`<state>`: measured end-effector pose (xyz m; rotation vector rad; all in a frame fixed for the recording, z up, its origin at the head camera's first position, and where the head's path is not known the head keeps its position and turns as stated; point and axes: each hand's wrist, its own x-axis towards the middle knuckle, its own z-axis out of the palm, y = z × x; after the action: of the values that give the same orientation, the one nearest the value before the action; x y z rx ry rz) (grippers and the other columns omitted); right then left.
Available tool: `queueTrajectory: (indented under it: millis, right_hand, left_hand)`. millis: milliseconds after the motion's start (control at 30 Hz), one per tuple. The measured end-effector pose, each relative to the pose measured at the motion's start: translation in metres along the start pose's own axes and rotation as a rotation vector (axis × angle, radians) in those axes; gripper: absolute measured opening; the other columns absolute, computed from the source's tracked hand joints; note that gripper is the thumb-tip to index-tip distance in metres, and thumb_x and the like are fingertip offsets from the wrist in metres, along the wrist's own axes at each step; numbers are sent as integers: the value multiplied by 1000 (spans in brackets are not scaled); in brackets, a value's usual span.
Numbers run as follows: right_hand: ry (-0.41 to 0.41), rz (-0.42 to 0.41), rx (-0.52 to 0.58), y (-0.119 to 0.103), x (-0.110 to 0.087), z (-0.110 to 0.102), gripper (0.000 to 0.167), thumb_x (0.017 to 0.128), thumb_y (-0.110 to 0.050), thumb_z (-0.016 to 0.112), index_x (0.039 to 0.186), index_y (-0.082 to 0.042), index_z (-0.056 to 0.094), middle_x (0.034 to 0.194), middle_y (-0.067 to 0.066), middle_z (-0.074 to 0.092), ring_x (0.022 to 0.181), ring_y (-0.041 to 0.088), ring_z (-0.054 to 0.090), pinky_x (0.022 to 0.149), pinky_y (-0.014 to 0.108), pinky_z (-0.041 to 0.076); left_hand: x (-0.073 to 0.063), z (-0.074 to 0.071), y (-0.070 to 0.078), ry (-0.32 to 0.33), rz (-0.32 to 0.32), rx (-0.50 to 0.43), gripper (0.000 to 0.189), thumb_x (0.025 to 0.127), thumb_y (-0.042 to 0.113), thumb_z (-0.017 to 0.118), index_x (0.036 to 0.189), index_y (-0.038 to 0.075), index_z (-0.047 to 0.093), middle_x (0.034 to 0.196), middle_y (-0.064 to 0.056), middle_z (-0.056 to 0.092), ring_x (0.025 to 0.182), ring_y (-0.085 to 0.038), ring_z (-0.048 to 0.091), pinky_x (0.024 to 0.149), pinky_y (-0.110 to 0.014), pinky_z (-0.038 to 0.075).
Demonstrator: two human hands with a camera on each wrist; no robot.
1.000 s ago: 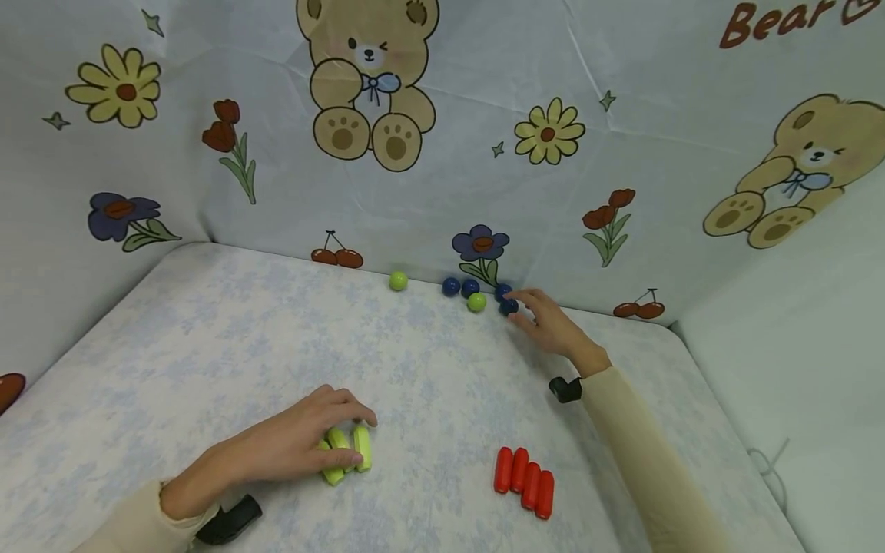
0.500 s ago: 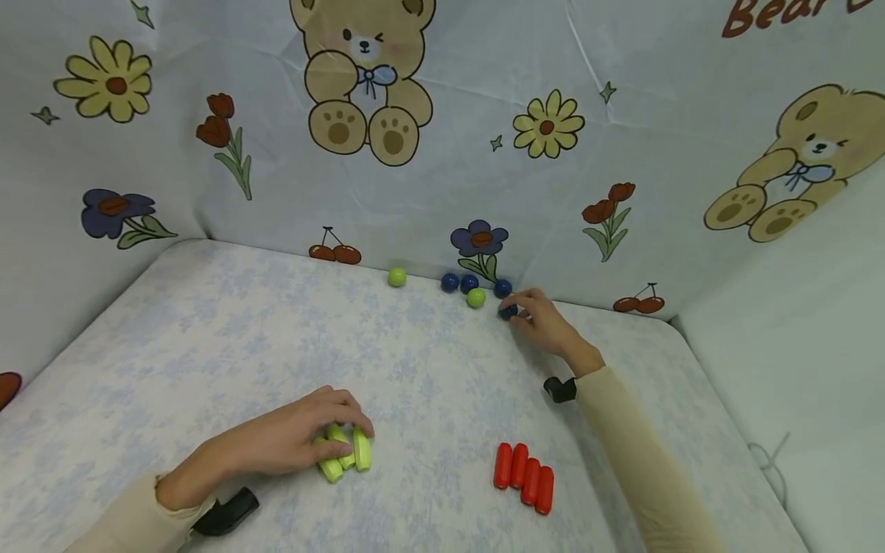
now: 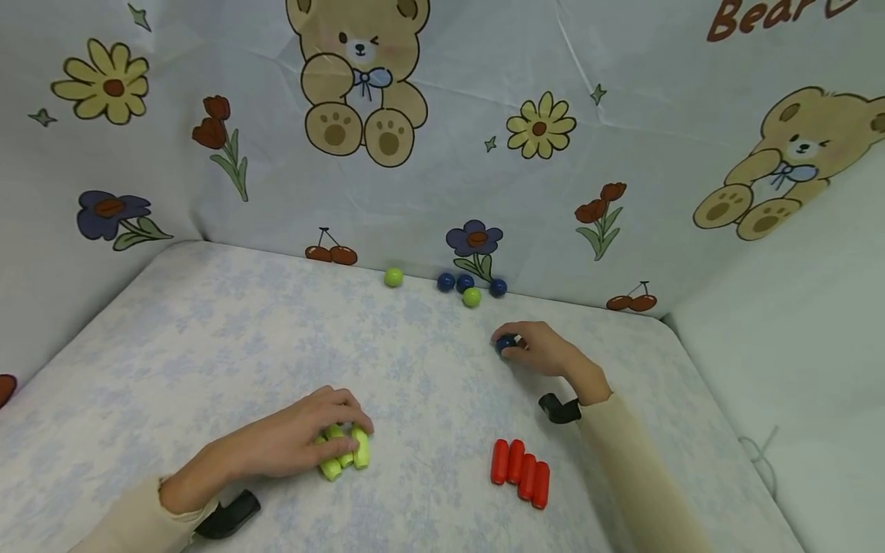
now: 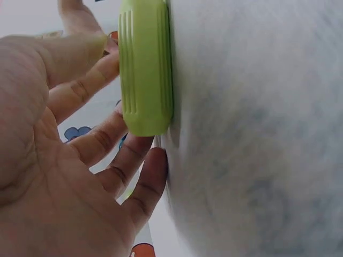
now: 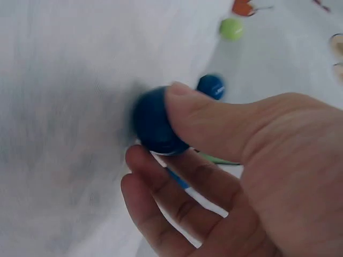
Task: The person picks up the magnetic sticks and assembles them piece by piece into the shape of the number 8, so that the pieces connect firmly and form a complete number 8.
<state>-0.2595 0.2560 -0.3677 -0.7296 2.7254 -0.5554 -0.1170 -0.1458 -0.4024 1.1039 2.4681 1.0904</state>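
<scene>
The glossy dark blue ball [image 5: 153, 120] sits between the thumb and fingers of the right hand [image 3: 542, 349], which pinch it close over the pale mottled worktop [image 3: 415, 376]; whether it touches the surface is unclear. The outer fingers are slightly spread. Under the left hand [image 3: 293, 434] lie three light green, ribbed oblong blocks [image 3: 361, 455], its curved fingers apart around them; whether they grip one, I cannot tell.

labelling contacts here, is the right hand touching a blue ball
Touching. The right wrist view shows the right hand gripping the blue ball, thumb against its side.
</scene>
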Motion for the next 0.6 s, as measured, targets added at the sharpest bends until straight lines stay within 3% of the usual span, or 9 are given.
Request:
queueTrajectory:
  millis: [267,433,600]
  right_hand:
    - [20,-15,64,-19,-28,13,26,98,-8,70,123,-5,65,119,10,68,96,21,63,89,41,54]
    - [2,-16,117,-24,-37,19,27,96,-8,73,121,-6,62,116,8,66,103,24,66,96,46,55]
    - [14,-35,110,-28,-41,20,29,95,-9,74,122,-6,64,116,8,66,103,26,67,96,47,56]
  left_hand:
    - [5,3,5,9,-1,47,23,106,14,59,123,25,70,120,10,59,110,-12,52,89,-34,48]
    - [10,0,9,-36,-18,56,24,104,11,60,123,24,70,125,10,63,115,-14,53,93,-36,49]
    - [13,-3,9,-64,-41,51,23,104,14,62,123,24,70,124,11,63,114,-14,54,93,-36,49]
